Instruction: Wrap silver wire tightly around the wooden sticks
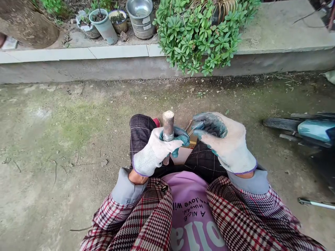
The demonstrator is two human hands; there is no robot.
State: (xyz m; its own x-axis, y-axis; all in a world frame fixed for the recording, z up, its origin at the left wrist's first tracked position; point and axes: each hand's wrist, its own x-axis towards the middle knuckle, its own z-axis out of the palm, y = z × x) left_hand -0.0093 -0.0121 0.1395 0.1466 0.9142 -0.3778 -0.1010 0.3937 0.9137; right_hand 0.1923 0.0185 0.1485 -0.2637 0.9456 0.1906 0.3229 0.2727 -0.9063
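Note:
My left hand (pixel 157 148), in a white glove with a teal coated palm, is wrapped round a short wooden stick (pixel 168 122). The stick stands nearly upright, its pale cut end on top. Several turns of silvery wire (pixel 168 137) circle it just above my fingers. My right hand (pixel 222 139), in a matching glove with a darkened palm, pinches with thumb and forefinger at thin wire strands that run across from my left fingers. Part of the stick is hidden behind the left glove.
A low tiled ledge (pixel 117 52) crosses the far side, with a metal pot (pixel 141 21), a pale planter (pixel 104 28) and a leafy bush (pixel 199 38). A blue-green vehicle part with a wheel (pixel 282 124) stands at right. Twigs lie on the concrete ground (pixel 65 122).

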